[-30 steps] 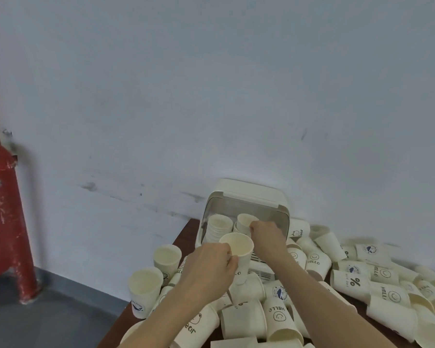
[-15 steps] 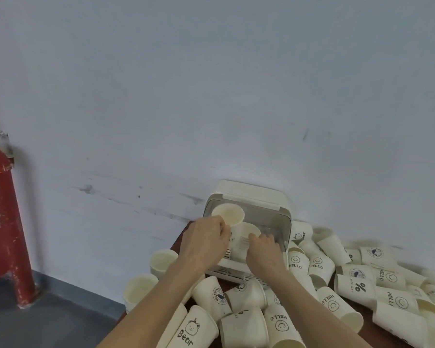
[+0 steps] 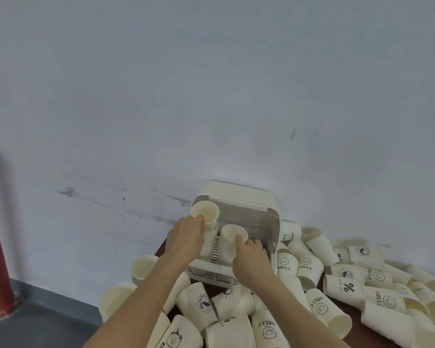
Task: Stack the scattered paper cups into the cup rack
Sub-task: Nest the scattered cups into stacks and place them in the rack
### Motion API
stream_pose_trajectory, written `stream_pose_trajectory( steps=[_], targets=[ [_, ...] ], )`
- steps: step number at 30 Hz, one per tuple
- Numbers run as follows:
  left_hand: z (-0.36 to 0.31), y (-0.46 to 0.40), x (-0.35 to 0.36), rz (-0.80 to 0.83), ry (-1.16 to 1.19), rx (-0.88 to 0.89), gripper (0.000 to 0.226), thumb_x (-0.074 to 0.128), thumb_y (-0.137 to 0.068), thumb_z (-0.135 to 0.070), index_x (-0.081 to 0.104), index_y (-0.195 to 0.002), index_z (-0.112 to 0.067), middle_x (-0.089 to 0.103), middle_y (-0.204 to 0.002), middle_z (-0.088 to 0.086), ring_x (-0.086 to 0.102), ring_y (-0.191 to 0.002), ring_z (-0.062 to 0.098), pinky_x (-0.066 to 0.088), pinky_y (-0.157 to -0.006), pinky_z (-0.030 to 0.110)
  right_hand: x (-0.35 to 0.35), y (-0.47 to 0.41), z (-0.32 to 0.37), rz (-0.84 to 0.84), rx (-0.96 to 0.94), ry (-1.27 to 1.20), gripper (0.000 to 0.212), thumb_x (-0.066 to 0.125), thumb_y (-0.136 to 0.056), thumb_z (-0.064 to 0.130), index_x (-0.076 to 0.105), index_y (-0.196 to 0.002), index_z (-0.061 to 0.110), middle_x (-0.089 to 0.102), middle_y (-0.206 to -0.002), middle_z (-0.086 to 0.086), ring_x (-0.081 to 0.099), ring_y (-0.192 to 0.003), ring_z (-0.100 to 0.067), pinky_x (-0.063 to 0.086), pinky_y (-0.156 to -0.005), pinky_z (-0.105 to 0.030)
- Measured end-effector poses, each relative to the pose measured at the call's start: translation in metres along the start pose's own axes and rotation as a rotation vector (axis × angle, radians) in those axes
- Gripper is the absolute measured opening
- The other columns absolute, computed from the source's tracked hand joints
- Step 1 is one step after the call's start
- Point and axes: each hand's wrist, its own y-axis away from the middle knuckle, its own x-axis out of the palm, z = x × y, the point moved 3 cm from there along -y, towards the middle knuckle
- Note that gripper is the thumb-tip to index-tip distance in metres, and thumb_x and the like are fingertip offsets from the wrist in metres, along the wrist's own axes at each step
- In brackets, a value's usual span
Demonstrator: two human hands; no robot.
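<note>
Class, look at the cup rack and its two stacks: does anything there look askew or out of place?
Yes. The top cup on the left stack in the cup rack sits high and tilted, not fully nested, with the left hand at its rim. The right stack looks even.
</note>
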Motion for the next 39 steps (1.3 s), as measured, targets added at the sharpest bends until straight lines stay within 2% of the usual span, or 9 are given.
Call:
stream_pose_trajectory(
  steps=[5, 11, 16, 19, 22, 24, 33, 37, 39],
  targets=[
    [0.000, -0.011, 0.001, 0.008, -0.074, 0.032, 0.018, 0.039, -0.099, -0.016, 0.056, -0.104, -0.016, 0.058, -0.096, 0.004, 0.053, -0.088, 0.022, 0.050, -0.068, 0.036, 0.002, -0.001, 0.001, 0.003, -0.013, -0.005, 0.047, 0.042, -0.086, 0.006, 0.036, -0.132, 0.009, 0.056, -0.116, -0.012, 0.044, -0.107, -0.029, 0.038, -0.089, -0.035],
    [-0.003, -0.014, 0.011, 0.127, -0.211, 0.043, 0.021, 0.041, -0.095, -0.007, 0.059, -0.102, -0.014, 0.060, -0.104, 0.007, 0.053, -0.094, 0.024, 0.039, -0.064, 0.031, 0.003, -0.002, 0.000, 0.002, -0.011, -0.014, 0.049, 0.043, -0.086, 0.006, 0.034, -0.134, 0.009, 0.056, -0.117, -0.012, 0.044, -0.108, -0.029, 0.039, -0.089, -0.036],
    [-0.004, -0.003, 0.019, 0.173, -0.262, 0.042, 0.022, 0.040, -0.098, -0.015, 0.058, -0.112, -0.013, 0.059, -0.111, 0.008, 0.054, -0.099, 0.024, 0.038, -0.066, 0.031, 0.003, 0.000, -0.001, 0.006, -0.006, -0.015, 0.052, 0.044, -0.086, 0.006, 0.032, -0.137, 0.010, 0.056, -0.118, -0.012, 0.044, -0.108, -0.030, 0.039, -0.088, -0.036],
    [-0.006, 0.003, 0.020, 0.218, -0.234, 0.026, 0.027, 0.039, -0.100, -0.023, 0.052, -0.121, -0.014, 0.056, -0.118, 0.009, 0.051, -0.107, 0.025, 0.039, -0.069, 0.033, 0.000, 0.002, 0.000, 0.029, -0.001, -0.009, 0.059, 0.045, -0.087, 0.008, 0.025, -0.143, 0.009, 0.054, -0.121, -0.014, 0.044, -0.111, -0.031, 0.038, -0.091, -0.038],
    [-0.010, 0.012, 0.016, 0.233, -0.176, 0.012, 0.043, 0.038, -0.099, -0.028, 0.032, -0.140, -0.015, 0.052, -0.126, 0.011, 0.048, -0.112, 0.027, 0.039, -0.072, 0.035, -0.002, 0.006, 0.000, 0.046, 0.012, -0.022, 0.069, 0.046, -0.086, 0.010, 0.014, -0.147, 0.013, 0.054, -0.122, -0.016, 0.044, -0.111, -0.032, 0.038, -0.089, -0.038],
    [-0.015, 0.020, 0.009, 0.201, -0.142, 0.002, 0.049, 0.036, -0.099, -0.028, 0.024, -0.145, -0.016, 0.051, -0.127, 0.011, 0.048, -0.112, 0.027, 0.041, -0.073, 0.035, -0.005, 0.011, -0.001, 0.039, 0.022, -0.042, 0.071, 0.045, -0.085, 0.009, 0.013, -0.147, 0.015, 0.055, -0.119, -0.014, 0.045, -0.109, -0.031, 0.038, -0.087, -0.037],
    [-0.055, 0.077, -0.030, 0.079, 0.019, 0.104, 0.037, 0.034, -0.099, -0.028, 0.041, -0.135, -0.022, 0.053, -0.110, 0.003, 0.051, -0.098, 0.022, 0.040, -0.067, 0.032, -0.039, 0.064, -0.017, -0.051, -0.005, -0.183, 0.049, 0.041, -0.081, 0.006, 0.041, -0.130, 0.015, 0.055, -0.116, -0.010, 0.047, -0.108, -0.032, 0.041, -0.092, -0.041],
    [-0.082, 0.105, -0.041, 0.095, 0.098, 0.145, 0.036, 0.036, -0.099, -0.030, 0.044, -0.133, -0.023, 0.053, -0.116, 0.002, 0.052, -0.104, 0.023, 0.045, -0.072, 0.037, -0.060, 0.096, -0.034, -0.075, 0.057, -0.217, 0.041, 0.042, -0.085, 0.007, 0.044, -0.126, 0.015, 0.052, -0.111, -0.010, 0.047, -0.106, -0.032, 0.041, -0.085, -0.041],
    [-0.096, 0.117, -0.043, 0.100, 0.129, 0.164, 0.036, 0.037, -0.099, -0.031, 0.044, -0.134, -0.025, 0.053, -0.121, 0.001, 0.053, -0.106, 0.022, 0.048, -0.077, 0.039, -0.068, 0.112, -0.045, -0.088, 0.078, -0.226, 0.043, 0.043, -0.087, 0.010, 0.044, -0.129, 0.016, 0.053, -0.112, -0.009, 0.047, -0.108, -0.032, 0.042, -0.087, -0.042]
  ],
)
